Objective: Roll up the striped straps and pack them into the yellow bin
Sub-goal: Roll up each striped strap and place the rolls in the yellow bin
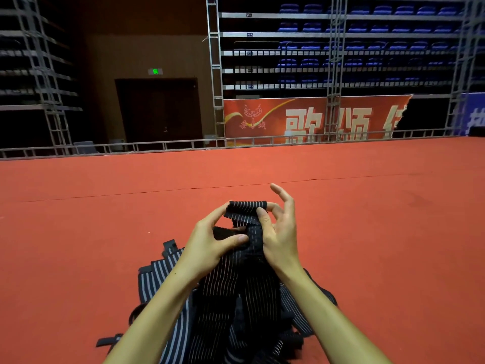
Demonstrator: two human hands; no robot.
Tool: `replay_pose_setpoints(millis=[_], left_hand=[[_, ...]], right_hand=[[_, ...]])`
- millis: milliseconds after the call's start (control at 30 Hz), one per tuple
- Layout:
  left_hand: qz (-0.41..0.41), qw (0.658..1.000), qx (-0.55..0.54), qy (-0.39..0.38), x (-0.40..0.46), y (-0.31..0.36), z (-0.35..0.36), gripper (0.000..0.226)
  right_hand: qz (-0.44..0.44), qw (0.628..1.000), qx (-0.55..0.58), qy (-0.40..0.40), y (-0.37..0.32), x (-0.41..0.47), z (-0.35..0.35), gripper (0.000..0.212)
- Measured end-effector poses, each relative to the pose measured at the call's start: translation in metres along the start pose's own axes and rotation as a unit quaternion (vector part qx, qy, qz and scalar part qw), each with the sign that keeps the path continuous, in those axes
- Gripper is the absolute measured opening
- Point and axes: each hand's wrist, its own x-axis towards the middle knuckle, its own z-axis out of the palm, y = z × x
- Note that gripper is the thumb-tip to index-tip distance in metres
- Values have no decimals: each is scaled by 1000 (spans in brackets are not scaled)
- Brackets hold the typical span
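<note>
Pinching one black striped elastic strap [246, 210] between them, the left hand [210, 243] and right hand [279, 232] hold it above the near pile of striped straps [236, 306] on the red carpet floor [367, 219].

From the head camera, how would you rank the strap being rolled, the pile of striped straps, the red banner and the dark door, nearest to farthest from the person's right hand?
1. Strap being rolled: pinched in the right hand itself.
2. Pile of striped straps: below, on the red carpet.
3. Red banner and dark door: both far across the hall; too close to call.
</note>
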Motion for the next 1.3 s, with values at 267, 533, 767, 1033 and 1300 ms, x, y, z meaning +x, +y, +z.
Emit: replay_pose_setpoints(millis=[267, 533, 767, 1033, 1300], left_hand=[[-18, 993, 96, 60, -7, -8, 4, 98], [8, 950, 243, 194, -9, 1, -2, 63], [11, 946, 163, 281, 1, 21, -13, 40], [-15, 971, 77, 224, 9, 14, -27, 40], [-39, 974, 14, 225, 4, 2, -20, 37]], right_hand=[[-7, 997, -15, 73, -11, 12, -7, 51], [158, 967, 172, 101, -29, 8, 5, 57], [274, 907, 308, 85, -44, -6, 48, 52], [303, 897, 315, 62, -36, -19, 63, 50], [382, 824, 412, 68, -27, -27, 58, 59]])
